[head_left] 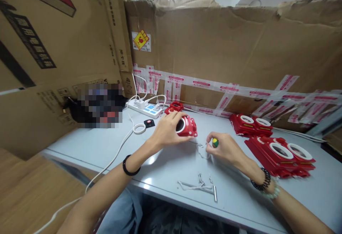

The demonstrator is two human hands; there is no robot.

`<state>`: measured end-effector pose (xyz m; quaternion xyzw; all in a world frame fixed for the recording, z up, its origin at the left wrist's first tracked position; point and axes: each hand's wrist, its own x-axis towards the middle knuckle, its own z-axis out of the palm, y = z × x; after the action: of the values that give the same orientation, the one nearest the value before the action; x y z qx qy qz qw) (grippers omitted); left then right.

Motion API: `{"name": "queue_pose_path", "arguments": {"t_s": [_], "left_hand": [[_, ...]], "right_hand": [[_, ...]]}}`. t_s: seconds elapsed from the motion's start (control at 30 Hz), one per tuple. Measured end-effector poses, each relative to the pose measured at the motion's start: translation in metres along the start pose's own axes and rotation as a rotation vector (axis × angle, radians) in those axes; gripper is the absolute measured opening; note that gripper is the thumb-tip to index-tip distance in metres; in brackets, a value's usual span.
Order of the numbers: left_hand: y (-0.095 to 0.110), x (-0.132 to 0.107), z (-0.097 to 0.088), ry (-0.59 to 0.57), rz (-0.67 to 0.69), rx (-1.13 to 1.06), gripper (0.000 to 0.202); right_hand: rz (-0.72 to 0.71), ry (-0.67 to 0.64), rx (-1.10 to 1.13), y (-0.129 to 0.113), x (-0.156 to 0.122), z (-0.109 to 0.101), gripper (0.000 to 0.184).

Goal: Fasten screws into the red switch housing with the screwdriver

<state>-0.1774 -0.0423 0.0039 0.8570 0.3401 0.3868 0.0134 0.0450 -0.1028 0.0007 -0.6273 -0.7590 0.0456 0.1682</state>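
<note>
My left hand point(171, 129) is wrapped round a red housing point(190, 127) with a round, white-ringed window, tilted up off the table. Just right of it, my right hand point(223, 147) is closed on a screwdriver, whose yellow-and-green handle end point(215, 142) pokes out of the fist; its shaft is hidden. A thin pale strip point(203, 154) trails on the table by my right fingertips; whether they pinch it I cannot tell. Nearer the front edge lie a T-handle wrench point(215, 193), several small screws point(200, 179) and some whitish strips point(188, 187).
Two red double-window housings point(283, 155) point(251, 124) stand at right. Behind my left hand are a red open part point(176, 105) and a white power strip point(148, 109) with plugs. A white cable point(117, 151) crosses the left side. Cardboard point(213, 45) walls the back.
</note>
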Motion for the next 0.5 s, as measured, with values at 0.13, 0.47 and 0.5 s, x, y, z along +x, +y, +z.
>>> {"name": "queue_pose_path", "arguments": {"t_s": [0.13,0.47,0.5], "left_hand": [[-0.009,0.003,-0.006,0.071,-0.07,0.04,0.064],[-0.009,0.003,-0.004,0.08,-0.07,0.036,0.06],[-0.009,0.003,-0.004,0.076,-0.071,0.032,0.06]], "right_hand": [[-0.021,-0.129,-0.087,-0.006,0.019,0.014,0.013],[-0.054,-0.219,-0.192,-0.011,0.03,0.024,0.037],[-0.059,-0.224,-0.199,-0.011,0.031,0.024,0.035]]}}
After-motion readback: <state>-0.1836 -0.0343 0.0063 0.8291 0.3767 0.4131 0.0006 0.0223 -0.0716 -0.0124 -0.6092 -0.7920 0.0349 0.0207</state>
